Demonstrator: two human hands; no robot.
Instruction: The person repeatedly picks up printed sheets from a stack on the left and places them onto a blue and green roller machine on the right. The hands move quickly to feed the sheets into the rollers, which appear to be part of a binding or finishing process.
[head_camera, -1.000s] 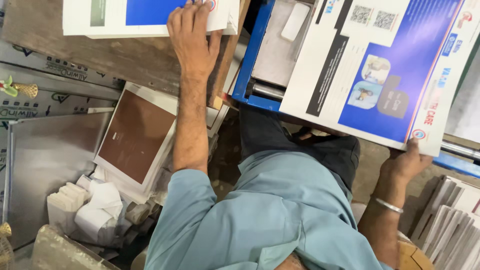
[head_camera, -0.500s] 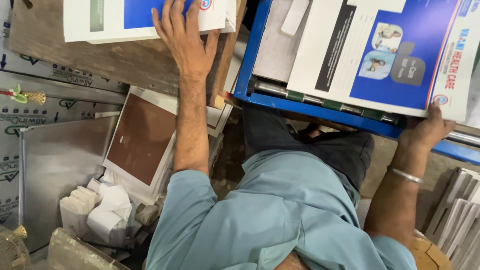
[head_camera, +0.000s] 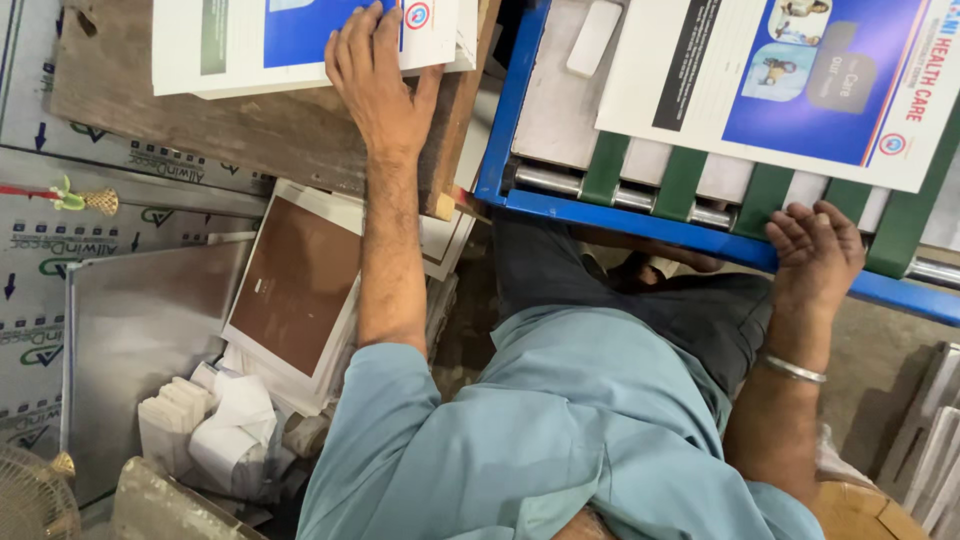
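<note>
Hands of one person, seen from above, reach forward in two directions across a cluttered workspace. Left hand (head_camera: 375, 85) lies flat with fingers stretched and slightly spread, palm down, pressing on the near edge of a stack of printed sheets (head_camera: 250, 45) (white with blue panels); nothing is clenched, the hand simply rests open on the paper. That stack sits on a worn wooden board (head_camera: 210, 130), toward the board's far right corner, and the left forearm runs straight back from it to a pale blue-green sleeve (head_camera: 400, 420). Right hand (head_camera: 815, 250) rests on the near blue edge of a machine's feed table (head_camera: 520, 110), fingers curled loosely over the frame, gripping no sheet. A metal bangle (head_camera: 793, 369) circles the right wrist. Just beyond the right fingers, apart from them, a large printed sheet (head_camera: 760, 90) lies on the feed table across green belts (head_camera: 680, 180) and steel rollers (head_camera: 630, 195), tilted toward the table's far right corner. Below the wooden board, beside the left forearm, a brown framed plate (head_camera: 300, 285) lies flat, and next to it a grey metal sheet (head_camera: 140, 330). Crumpled white paper (head_camera: 235, 425) sits at the plate's near corner.
</note>
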